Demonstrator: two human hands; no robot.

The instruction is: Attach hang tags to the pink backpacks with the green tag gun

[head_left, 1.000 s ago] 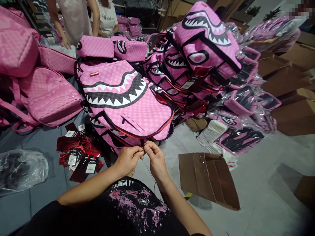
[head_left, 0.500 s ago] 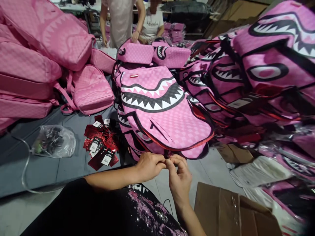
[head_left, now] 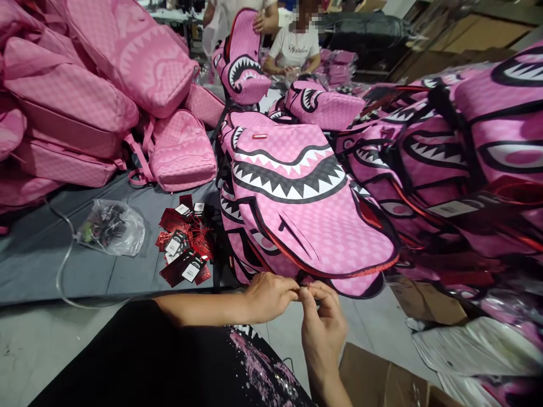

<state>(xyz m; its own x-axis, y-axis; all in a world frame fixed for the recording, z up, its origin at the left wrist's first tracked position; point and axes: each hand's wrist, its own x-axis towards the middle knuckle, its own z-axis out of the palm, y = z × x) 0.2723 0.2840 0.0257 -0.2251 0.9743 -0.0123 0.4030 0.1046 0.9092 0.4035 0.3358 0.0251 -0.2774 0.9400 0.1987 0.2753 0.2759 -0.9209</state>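
A pink checked backpack with a black-and-white shark mouth lies on other bags in front of me, its near end over the table's edge. At that end my left hand and my right hand meet, fingertips pinched together beside a small dark part of the bag. A hint of red shows between the fingertips, but what they hold is too small and covered to make out. To the left, a heap of red and black hang tags with white labels and red strings rests on the grey table.
Pink backpacks are piled at left, shark-mouth bags at right. A clear plastic bag with dark contents lies on the table. A cardboard box stands low at right. Across the table, a person's hand holds a bag upright.
My view has shifted, so most things sit further right and slightly lower. Both hands keep their pinch at the backpack's near end. Across the table a co-worker has raised a pink bag upright.
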